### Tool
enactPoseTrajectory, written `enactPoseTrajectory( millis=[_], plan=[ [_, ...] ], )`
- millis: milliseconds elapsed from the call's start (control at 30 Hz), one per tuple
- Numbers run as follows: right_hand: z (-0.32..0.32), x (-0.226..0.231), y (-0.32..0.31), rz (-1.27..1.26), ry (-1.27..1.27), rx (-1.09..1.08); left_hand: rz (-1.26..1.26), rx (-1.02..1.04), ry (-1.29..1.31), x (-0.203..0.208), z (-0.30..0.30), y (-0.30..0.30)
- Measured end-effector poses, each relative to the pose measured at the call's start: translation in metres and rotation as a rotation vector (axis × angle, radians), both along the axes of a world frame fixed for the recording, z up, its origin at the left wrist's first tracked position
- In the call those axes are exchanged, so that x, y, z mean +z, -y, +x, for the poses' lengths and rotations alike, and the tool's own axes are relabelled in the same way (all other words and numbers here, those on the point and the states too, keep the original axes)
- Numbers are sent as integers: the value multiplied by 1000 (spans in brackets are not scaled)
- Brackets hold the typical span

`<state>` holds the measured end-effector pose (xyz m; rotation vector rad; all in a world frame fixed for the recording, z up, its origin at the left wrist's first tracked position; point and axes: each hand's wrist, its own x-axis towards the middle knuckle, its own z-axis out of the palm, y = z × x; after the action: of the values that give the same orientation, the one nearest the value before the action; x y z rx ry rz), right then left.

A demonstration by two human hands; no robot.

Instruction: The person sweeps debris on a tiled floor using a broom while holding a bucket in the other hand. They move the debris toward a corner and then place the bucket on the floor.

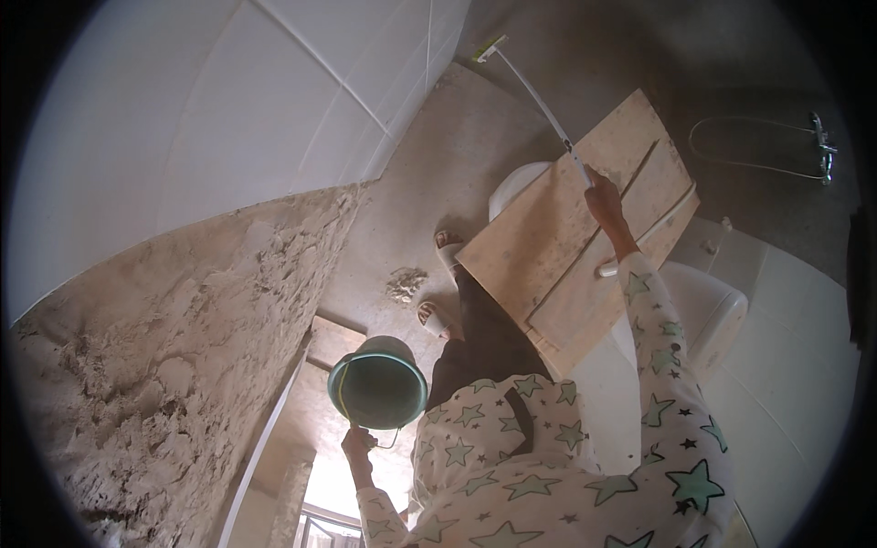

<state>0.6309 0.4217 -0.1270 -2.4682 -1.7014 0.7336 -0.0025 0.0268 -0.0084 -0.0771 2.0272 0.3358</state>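
Note:
My left hand (358, 442), low and left of my body, is closed round the thin wire handle of a green bucket (384, 384). The bucket hangs tilted, its dark mouth facing me, and I cannot make out what is inside. Out in front on the right, my right hand (603, 196) grips the end of a long-handled brush (545, 105). The brush's white pole reaches away to the upper left, ending in a small white and yellow-green head near the foot of the tiled wall. Below my right hand lies a large wooden board (539, 228).
The board rests over white sanitary ware, beside a white toilet cistern (717, 315). A shower mixer (822, 151) with a looping hose is on the far right wall. White tiles (228, 100) and rough bare plaster (183, 365) line the left. Rubble (406, 284) lies near my sandalled feet.

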Motion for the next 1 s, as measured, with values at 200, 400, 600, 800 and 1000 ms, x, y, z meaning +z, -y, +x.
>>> enactPoseTrajectory(
  millis=[200,400,600,800,1000],
  plan=[
    [-49,-20,-32,-76,124,125,-29,56,-69,4,-3,0],
    [-35,44,-12,-413,-664,-533,-5,70,-23,1,0,17],
    [39,56,26,-148,101,-74,-47,44,-12,-3,-3,8],
    [31,120,-13,-235,499,115,32,28,-26,1,-5,14],
    [17,120,-40,-286,487,293,34,38,-8,0,-1,12]
  ],
)
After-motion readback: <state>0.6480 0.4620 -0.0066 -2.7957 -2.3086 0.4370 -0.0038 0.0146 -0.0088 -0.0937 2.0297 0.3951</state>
